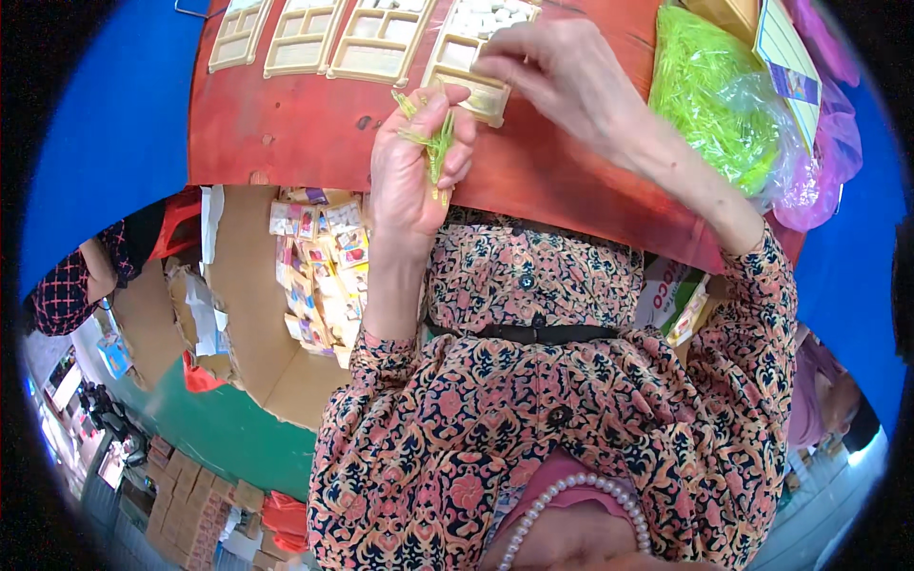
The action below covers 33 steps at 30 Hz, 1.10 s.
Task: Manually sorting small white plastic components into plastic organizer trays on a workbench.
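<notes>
My left hand point(405, 176) is closed around a small bunch of thin yellow-green plastic sticks point(440, 147), their ends poking out past the fingers. It is just short of a cream divided tray point(490, 107) with white pieces in its far compartment. Over the right side of that tray hangs my right hand point(571, 81), fingers bent together. What its fingertips hold, if anything, is hidden. To the left stands a row of similar trays, the nearest a cream tray point(367, 62) with several compartments.
A clear bag of bright green sticks point(709, 105) lies at the right of the red table point(286, 133), beside pink plastic bags point(828, 157). Below the table's left edge, an open cardboard box point(248, 285) holds many small packs point(324, 266). Another person's arm point(98, 271) shows far left.
</notes>
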### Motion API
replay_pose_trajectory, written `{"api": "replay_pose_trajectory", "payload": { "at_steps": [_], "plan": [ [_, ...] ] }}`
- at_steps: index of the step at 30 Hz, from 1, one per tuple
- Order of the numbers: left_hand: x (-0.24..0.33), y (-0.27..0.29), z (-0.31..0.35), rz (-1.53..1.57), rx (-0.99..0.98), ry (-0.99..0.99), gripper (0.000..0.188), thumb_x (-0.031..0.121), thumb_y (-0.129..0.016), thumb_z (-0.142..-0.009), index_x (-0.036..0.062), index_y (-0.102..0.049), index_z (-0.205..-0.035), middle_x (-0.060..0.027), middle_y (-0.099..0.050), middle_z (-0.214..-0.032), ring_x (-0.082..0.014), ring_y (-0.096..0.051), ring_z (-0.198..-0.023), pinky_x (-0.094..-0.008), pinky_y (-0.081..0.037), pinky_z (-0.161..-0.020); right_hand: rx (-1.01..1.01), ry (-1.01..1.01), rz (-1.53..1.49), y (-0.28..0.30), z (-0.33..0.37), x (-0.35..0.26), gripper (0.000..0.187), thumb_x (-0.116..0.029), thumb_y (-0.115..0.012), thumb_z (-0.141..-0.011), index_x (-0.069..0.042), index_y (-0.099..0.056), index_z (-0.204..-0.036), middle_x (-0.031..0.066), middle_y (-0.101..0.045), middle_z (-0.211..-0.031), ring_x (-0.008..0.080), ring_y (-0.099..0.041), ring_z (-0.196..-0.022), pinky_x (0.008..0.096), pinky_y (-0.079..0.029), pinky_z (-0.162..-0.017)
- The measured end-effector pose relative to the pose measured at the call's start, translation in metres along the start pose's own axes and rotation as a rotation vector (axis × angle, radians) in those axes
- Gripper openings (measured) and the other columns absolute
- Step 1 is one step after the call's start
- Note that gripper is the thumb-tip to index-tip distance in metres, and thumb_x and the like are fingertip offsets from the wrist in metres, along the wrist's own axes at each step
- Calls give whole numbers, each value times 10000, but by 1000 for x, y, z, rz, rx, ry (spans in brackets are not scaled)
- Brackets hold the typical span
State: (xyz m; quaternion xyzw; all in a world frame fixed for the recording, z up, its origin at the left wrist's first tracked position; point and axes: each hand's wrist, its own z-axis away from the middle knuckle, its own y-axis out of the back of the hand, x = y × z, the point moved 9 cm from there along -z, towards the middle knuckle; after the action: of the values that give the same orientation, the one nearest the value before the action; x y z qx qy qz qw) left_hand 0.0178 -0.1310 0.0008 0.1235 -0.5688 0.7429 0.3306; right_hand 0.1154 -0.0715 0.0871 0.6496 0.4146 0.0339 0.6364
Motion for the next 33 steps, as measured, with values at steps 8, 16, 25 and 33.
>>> {"api": "replay_pose_trajectory", "payload": {
  "at_steps": [8, 16, 25, 33],
  "plan": [
    [8, -34, -13, -197, 0, -4, 168, 146, -513, -910, -8, -536, -971, -87, -579, -672, -73, -430, -450, -175, -293, -377, -219, -170, -735, -6, -18, 15, 116, -88, -641, -811, 28, -636, -806, 15, -602, -663, 62, -536, -634, 230, -436, -586],
    [-6, -47, -9, -162, 30, 23, 176, 187, -586, -888, 24, -542, -936, -92, -594, -676, -73, -427, -431, -171, -278, -362, -163, -100, -340, 19, -11, 3, 110, -57, -599, -789, 45, -559, -774, 144, -550, -658, 162, -552, -645, 325, -454, -608],
    [10, -45, -12, -46, -71, 52, 199, 158, -551, -907, -6, -563, -1019, -74, -577, -681, -57, -416, -432, -168, -269, -364, 114, -101, -95, 109, -87, 60, 97, -28, -574, -781, 65, -587, -799, 175, -582, -663, 277, -589, -643, 351, -478, -620],
    [14, -31, -9, -8, -55, 50, 188, 150, -530, -917, -4, -559, -1021, -74, -576, -687, -59, -415, -437, -169, -272, -371, 372, 931, 131, 56, -88, 22, 151, -104, -508, -802, 3, -490, -907, 211, -538, -942, 390, -522, -871, 433, -446, -757]
  ]
}}
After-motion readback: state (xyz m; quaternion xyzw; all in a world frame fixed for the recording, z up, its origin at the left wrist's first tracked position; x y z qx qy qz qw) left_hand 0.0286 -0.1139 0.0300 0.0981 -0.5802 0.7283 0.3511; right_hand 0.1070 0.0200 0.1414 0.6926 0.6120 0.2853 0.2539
